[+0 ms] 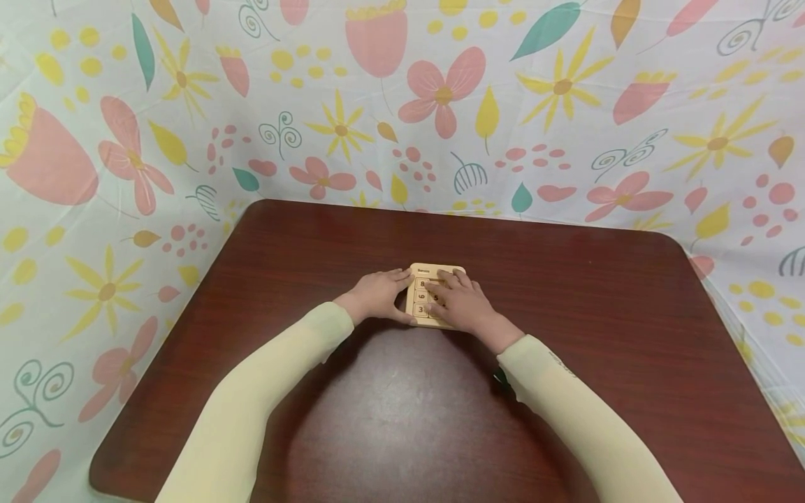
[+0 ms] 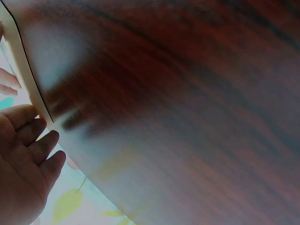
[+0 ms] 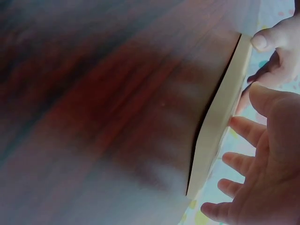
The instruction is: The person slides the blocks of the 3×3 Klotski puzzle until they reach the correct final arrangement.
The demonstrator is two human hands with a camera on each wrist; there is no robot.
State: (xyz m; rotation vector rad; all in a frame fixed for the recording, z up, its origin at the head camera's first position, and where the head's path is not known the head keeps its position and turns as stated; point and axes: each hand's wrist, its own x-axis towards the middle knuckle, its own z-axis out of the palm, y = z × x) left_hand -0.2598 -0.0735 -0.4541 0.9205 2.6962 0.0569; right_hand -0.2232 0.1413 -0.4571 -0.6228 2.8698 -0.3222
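Note:
A pale wooden sliding number puzzle (image 1: 422,297) lies flat on the table, its tiles printed with black digits such as 8, 6, 3 and 5. My left hand (image 1: 376,295) holds it along the left side, thumb at the near corner and fingers by the far corner. Spread over the right part of the tiles is my right hand (image 1: 464,304), fingertips touching the face and hiding several tiles. In the right wrist view the fingers of the right hand (image 3: 276,154) reach over the board's thick edge (image 3: 215,126), across from the left thumb (image 3: 260,42).
The dark red-brown wooden table (image 1: 566,300) has rounded corners and a glossy patch in front. A white cloth (image 1: 390,105) with printed flowers and leaves hangs behind it and on both sides. Cream sleeves (image 1: 251,377) cover both forearms.

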